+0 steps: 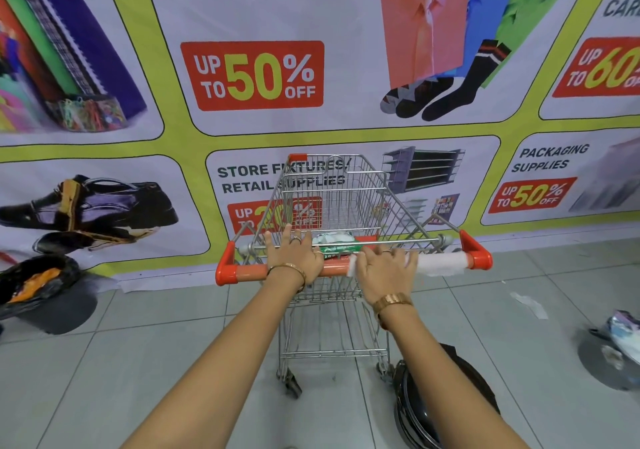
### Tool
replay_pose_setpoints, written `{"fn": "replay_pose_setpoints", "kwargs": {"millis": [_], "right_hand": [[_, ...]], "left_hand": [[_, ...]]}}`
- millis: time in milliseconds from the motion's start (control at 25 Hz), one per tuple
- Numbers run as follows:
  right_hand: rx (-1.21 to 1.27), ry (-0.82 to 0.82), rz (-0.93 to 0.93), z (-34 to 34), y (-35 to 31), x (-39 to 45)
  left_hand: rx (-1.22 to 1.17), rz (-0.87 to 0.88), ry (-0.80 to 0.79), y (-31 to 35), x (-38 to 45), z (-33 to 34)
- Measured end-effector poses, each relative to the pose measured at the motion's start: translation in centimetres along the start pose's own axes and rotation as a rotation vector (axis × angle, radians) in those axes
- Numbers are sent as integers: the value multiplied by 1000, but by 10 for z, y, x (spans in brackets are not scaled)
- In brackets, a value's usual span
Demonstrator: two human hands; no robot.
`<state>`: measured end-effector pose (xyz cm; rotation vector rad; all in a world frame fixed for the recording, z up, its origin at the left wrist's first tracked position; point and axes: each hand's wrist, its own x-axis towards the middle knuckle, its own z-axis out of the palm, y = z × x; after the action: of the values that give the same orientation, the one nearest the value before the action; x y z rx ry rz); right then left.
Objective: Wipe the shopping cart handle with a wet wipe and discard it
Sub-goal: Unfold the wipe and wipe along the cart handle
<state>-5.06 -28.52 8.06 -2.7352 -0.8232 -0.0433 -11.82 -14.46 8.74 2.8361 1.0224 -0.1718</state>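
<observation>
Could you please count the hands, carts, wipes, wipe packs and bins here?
Hands: 2, left hand, right hand
Cart: 1
Wipe: 1
Wipe pack: 1
Bins: 3
Total: 8

Wipes pack (337,242) print unreadable, right hand (384,268) blurred, black bin (45,296) cut by left edge

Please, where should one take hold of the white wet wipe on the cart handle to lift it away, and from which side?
Probably the free right end of the wet wipe, beyond the right hand, where it drapes over the handle near the red corner. Come from above and pinch its near edge; the rest lies under the hand.
</observation>
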Motion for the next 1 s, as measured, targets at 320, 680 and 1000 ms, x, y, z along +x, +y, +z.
{"fn": "replay_pose_setpoints", "kwargs": {"millis": [320, 680, 1000], "right_hand": [[61, -11, 3, -11, 22, 4], [71, -93, -101, -6, -8, -1], [43, -147, -11, -6, -18, -2]], "left_hand": [[-55, -1, -60, -13, 1, -3], [-52, -21, -57, -13, 1, -1], [-29, -16, -50, -5, 0, 0]]}}
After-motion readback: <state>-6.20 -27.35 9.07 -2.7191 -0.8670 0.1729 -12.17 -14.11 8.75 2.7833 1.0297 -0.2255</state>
